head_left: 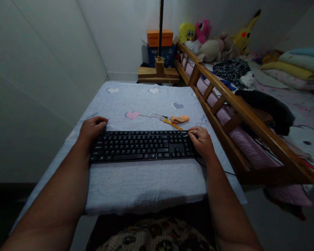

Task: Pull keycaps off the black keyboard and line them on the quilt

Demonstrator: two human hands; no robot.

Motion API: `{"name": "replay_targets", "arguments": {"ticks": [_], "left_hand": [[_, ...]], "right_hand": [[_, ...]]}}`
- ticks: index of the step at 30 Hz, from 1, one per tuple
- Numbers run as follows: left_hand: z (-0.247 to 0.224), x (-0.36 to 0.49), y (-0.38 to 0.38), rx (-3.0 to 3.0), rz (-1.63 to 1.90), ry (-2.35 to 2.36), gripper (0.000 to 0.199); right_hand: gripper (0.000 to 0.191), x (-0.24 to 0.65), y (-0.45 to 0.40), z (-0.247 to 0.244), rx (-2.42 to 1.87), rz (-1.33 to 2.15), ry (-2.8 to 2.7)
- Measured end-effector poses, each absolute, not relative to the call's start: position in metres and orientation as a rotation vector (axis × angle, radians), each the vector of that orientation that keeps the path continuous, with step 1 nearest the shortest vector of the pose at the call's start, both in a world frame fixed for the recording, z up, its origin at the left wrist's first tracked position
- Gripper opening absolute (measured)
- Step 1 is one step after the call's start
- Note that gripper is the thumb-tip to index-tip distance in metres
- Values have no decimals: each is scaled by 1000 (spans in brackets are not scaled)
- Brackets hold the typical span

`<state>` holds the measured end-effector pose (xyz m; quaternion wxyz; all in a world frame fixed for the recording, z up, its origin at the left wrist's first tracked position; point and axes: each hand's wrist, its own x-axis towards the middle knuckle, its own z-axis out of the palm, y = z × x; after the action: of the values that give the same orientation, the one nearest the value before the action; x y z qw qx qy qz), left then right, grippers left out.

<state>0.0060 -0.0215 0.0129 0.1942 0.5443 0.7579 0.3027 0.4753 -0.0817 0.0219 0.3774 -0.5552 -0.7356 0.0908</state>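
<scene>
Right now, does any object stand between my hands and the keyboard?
Nothing visible does: the left hand is at the left end of the keyboard, the right hand at its right end, holding a thin pale item. The brush and orange item lie past the far edge.

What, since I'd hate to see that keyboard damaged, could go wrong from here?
The cable runs close by the right forearm, so a sweep of the right hand might snag it and tug the keyboard.

The brush lies just beyond the keyboard's right part; a forward push could knock it.

The cloth underneath looks wrinkled and might bunch up if the keyboard slides.
</scene>
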Motion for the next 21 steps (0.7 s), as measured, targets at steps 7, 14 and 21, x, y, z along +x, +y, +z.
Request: {"name": "replay_targets", "arguments": {"ticks": [7, 14, 21], "left_hand": [[14, 7, -24, 1555, 857, 2115, 47], [14, 6, -22, 1563, 843, 2120, 49], [11, 4, -20, 1580, 856, 2122, 46]], "right_hand": [[17, 476, -80, 18, -1439, 231, -1862], [18, 475, -83, 21, -1412, 228, -1849], [18, 473, -84, 25, -1407, 240, -1840]]}}
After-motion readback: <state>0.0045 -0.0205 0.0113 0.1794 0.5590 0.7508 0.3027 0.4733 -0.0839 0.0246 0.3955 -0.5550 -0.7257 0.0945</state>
